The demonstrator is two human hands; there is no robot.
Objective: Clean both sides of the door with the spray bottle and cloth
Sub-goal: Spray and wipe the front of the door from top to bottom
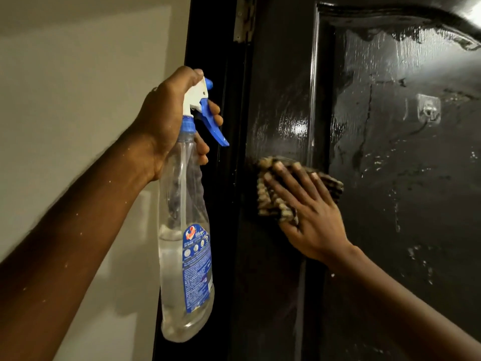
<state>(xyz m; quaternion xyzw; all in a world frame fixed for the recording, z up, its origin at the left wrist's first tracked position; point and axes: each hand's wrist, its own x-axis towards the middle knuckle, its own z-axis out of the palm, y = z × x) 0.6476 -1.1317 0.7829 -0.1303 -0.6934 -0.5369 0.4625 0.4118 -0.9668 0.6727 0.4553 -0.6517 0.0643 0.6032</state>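
Across the right half of my head feed, item one: black door (390, 178), glossy, with a raised panel moulding. I log wet streaks and drips over the panel and a bright glare patch on the stile beside the moulding.

Item two: pale wall (78, 74), plain, filling the left side.

Item three: black door frame (208, 35), upright between wall and door.

Item four: spray bottle (182, 217), clear plastic, partly filled with clear liquid, hanging upright in front of the frame's edge and apart from the cloth. It has a white head, blue collar and blue trigger (214, 128), and the nozzle faces the door.

Item five: left hand (166, 121), gripping the bottle at its neck, one digit over the top of the white head, the others curled round by the trigger. Small pale flecks dot the forearm.

Item six: right hand (312, 220), fingers straight and spread, laid flat on the cloth and pressing it against the door.

Item seven: cloth (268, 199), folded, patterned brown and cream, blurred at its edges. It lies on the door's stile and across the moulding edge, just below the glare patch.

Item eight: blue label (197, 267), on the bottle's lower body; I cannot read the print.

Item nine: clear stick-on hook (429, 109), on the panel, up and right of the cloth, well apart from it.

Item ten: metal hinge (244, 19), at the top, between frame and door.
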